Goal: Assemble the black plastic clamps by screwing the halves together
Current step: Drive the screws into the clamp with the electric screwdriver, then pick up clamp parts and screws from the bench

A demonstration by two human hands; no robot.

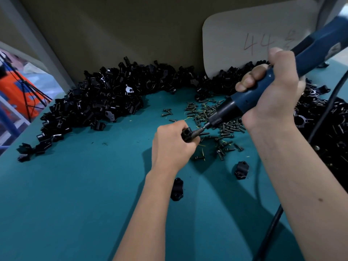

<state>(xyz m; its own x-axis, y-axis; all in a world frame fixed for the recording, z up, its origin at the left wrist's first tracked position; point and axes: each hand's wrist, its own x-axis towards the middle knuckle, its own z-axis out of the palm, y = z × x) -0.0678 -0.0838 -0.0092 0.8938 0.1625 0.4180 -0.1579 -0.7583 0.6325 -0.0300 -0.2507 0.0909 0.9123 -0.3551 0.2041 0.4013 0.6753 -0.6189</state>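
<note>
Left hand: your left hand [174, 146] is curled tightly round a small black clamp [186, 135], holding it just above the counter [75, 194] near the middle of the view, one screw hole facing up.
Right hand: your right hand [271, 91] is wrapped round the blue barrel of an electric screwdriver [250, 97], fingers closed over the top of the body.
Screwdriver: it slants down from upper right to lower left, its bit [199, 131] meeting the side of the clamp you hold; whether a screw sits on the tip cannot be told.
Cable: a black cable [271, 227] runs along the right side, passing behind your right forearm and down to the lower edge.
Screws: a loose scatter of dark screws [212, 117] lies on the teal surface beyond and to the right of your left hand.
Finished pieces: one clamp [241, 170] lies between your forearms, near the screws; another clamp [177, 189] lies just beside your left forearm, partly hidden by it.
Stock: a large heap of black clamp halves [98, 102] banks along the back left of the counter, with a second heap [320, 119] at the right, behind your right arm.
Backdrop: a pale card [244, 38] marked "44" in red leans against the rear wall.
</note>
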